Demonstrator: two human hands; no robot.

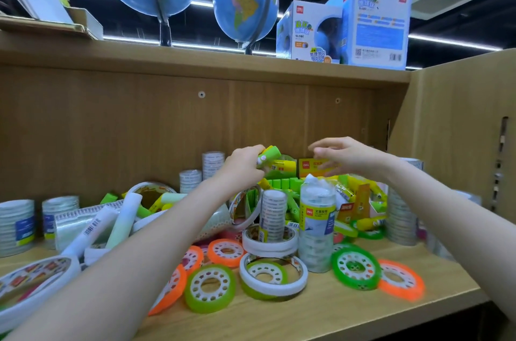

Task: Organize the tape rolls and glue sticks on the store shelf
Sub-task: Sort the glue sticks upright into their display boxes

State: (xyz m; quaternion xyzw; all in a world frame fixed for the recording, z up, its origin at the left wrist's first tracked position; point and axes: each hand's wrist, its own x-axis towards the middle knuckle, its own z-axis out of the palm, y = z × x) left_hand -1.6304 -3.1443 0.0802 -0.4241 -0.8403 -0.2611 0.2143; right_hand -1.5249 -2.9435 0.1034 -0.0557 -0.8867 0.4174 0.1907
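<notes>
Left hand (245, 163) raised near the back of the wooden shelf (321, 310), grip clamped round a green-capped glue stick (268, 155), cap tilted up and right. Right hand (349, 157) hovering over a yellow glue box (312, 167), fingers apart and loosely bent, holding nothing. Below, scattered across the shelf: orange and green tape rolls (210, 287), white rolls, more glue sticks (282, 183) heaped behind.
</notes>
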